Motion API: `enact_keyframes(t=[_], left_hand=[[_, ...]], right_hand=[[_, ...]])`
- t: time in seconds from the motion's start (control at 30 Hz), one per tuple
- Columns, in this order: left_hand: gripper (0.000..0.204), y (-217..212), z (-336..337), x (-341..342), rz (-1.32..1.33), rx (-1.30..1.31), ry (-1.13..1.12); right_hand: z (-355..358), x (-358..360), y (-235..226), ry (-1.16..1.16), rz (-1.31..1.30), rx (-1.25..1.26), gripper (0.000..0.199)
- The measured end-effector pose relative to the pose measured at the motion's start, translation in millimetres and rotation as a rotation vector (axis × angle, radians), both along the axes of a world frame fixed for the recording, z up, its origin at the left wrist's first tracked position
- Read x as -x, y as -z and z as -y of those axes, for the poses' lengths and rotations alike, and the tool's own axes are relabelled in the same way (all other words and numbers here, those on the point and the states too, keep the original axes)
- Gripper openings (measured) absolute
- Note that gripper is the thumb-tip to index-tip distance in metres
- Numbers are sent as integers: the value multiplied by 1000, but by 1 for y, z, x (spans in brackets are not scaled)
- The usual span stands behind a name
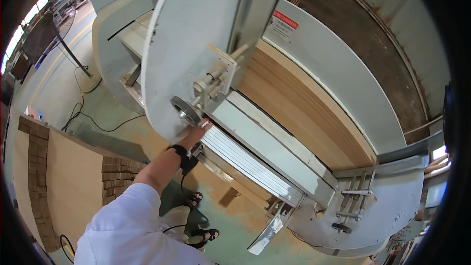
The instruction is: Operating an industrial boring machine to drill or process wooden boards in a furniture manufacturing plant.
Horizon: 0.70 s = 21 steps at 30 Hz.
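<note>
My left arm, in a white sleeve with a black band at the wrist, reaches up to a large pale grey machine. My left hand (197,133) is at the near end of a ribbed silver metal rail (250,163), just below a dark handwheel (186,111). Its fingers are bent and partly hidden, and what they hold cannot be made out. Beside the wheel are metal rods and a bracket (216,79), fixed by a big round pale panel (184,34). A black box (190,164) with a cable is below my wrist. My right hand is out of view.
Brown boards (299,103) lie along the machine behind a pale guard (333,64). A second handwheel (341,228) sits at its right end. Stacked small wooden blocks (117,176) stand on a light board at left. Cables (110,130) and a fan stand (73,54) are on the floor.
</note>
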<state>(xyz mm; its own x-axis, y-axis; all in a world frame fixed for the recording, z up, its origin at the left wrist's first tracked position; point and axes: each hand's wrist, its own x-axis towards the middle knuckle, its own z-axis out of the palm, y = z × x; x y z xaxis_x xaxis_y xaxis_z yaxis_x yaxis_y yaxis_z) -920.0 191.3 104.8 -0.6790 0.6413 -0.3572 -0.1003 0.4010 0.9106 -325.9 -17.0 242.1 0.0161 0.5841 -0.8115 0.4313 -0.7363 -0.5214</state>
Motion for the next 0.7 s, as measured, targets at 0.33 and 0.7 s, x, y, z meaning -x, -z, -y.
enact_keyframes(t=[0.33,0.7], left_hand=[[65,-47,39,-31,-976,40,365],[85,-36,-72,-197,-1225,-24,1197]], right_hand=[[37,-51,0,-235,108,-180,36],[2,-95,10,193,88,195,49]])
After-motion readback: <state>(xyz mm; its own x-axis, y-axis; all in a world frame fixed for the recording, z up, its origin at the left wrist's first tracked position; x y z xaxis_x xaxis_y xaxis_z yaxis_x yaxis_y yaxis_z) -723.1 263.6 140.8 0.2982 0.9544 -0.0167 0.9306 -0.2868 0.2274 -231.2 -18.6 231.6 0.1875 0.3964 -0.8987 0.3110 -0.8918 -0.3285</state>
